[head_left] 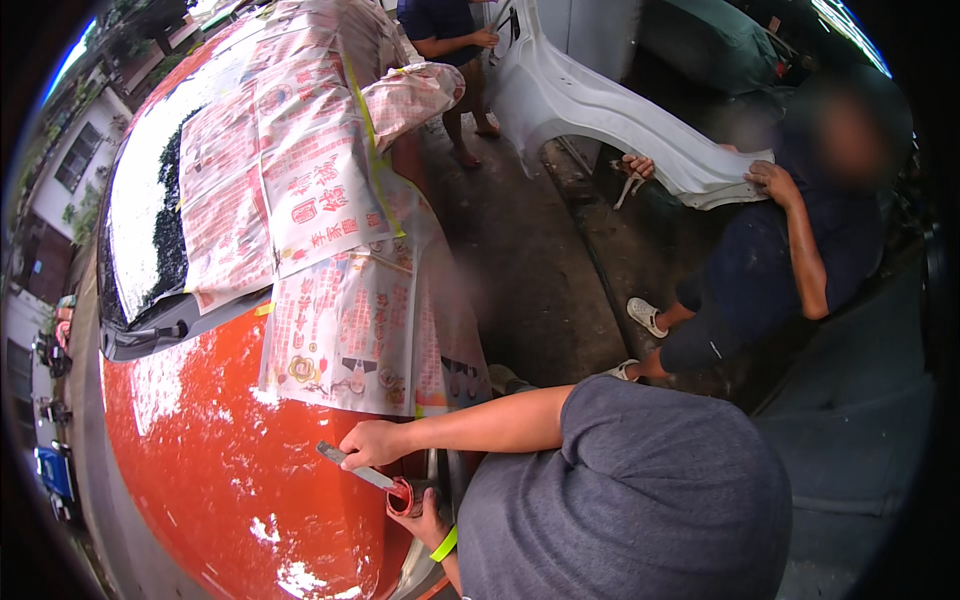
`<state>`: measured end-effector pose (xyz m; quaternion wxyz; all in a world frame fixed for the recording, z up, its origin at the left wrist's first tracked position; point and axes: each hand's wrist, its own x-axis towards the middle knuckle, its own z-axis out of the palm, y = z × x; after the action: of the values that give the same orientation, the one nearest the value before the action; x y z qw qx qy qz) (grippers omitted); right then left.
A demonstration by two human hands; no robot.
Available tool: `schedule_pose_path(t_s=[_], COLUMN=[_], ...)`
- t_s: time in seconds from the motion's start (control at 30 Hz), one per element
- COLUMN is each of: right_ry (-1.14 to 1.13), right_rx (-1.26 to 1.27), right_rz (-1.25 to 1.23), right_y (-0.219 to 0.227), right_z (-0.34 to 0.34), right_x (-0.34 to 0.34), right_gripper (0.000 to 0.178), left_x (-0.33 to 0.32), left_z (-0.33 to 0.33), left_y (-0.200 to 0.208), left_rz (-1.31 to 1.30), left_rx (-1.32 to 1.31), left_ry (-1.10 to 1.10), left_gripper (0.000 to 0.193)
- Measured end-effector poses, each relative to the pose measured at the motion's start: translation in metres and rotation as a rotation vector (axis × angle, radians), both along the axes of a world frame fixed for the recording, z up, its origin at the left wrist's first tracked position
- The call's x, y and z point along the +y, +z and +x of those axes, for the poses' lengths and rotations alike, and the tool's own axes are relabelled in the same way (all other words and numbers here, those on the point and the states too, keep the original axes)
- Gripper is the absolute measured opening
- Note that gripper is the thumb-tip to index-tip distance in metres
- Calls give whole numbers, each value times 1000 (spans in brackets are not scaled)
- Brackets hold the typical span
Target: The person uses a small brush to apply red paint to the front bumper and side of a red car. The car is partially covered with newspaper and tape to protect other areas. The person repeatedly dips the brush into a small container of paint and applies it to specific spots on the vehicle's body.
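Observation:
My right hand [372, 443] is closed around a flat grey paint stir stick [332, 453], whose lower end dips into a small cup [401, 506]. Reddish-orange paint shows inside the cup and on its rim. Below it, my left hand [428, 524], with a yellow-green band at the wrist, holds the cup from the side. Both hands are over the right edge of an orange car hood [250, 450]. Printed paper sheets [320, 210] cover part of the windshield and the car's near side, fixed with yellow tape [362, 120].
At the right, a person in dark clothes [800, 230] holds one end of a large pale body panel [600, 100]. Another person [445, 40] stands near its far end. A dark groove [590, 240] crosses the floor. Parked motorbikes [50, 410] stand beyond the car.

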<state>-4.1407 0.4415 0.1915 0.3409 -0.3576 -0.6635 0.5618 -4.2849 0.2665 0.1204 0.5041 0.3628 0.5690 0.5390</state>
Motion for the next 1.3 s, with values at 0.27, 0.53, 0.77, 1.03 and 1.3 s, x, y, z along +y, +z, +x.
schedule_pose_path(t_s=[0.27, 0.53, 0.77, 1.03, 1.3], right_ry=[48, 61, 57, 107, 167], right_rx=[-33, -37, -39, -54, -55], right_rz=[-54, -31, -31, -19, -9], right_y=[4, 7, 5, 6, 15], right_z=[3, 4, 2, 5, 14], right_x=[1, 0, 1, 2, -9], right_gripper=[34, 34, 35, 36, 33], left_x=[1, 0, 0, 0, -2], left_z=[5, 0, 1, 4, 9], left_y=[8, 0, 0, 7, 7], left_rz=[-32, -25, -17, -28, 61], left_rx=[-27, -52, -24, -5, 93], left_ry=[-2, -8, -5, -1, -28], left_gripper=[88, 89, 88, 83, 82])
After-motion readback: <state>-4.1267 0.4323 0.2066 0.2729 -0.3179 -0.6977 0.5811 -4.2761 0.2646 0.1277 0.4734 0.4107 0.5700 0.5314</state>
